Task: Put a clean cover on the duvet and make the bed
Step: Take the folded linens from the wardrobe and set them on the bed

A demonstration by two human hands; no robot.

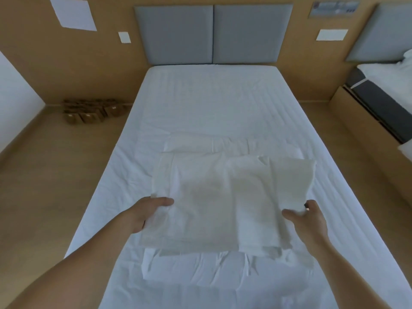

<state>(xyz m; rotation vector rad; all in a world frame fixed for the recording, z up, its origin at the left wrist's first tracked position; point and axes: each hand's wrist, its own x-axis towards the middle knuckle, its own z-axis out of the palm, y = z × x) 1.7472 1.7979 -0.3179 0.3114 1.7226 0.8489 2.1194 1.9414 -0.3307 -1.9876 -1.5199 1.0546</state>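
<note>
A folded white duvet cover [223,201] is lifted a little above the bed [211,97], which is dressed in a white sheet. My left hand [147,212] grips the cover's left edge, thumb on top. My right hand [307,219] holds the right edge, thumb over the cloth and fingers underneath. Under the cover lies a folded white duvet [223,266], whose wrinkled layers show in front of and behind the cover.
A grey padded headboard [213,34] stands against the wood wall. Several brown boxes [89,110] sit on the floor left of the bed. A second bed [383,90] stands at the right. Wooden floor runs along both sides.
</note>
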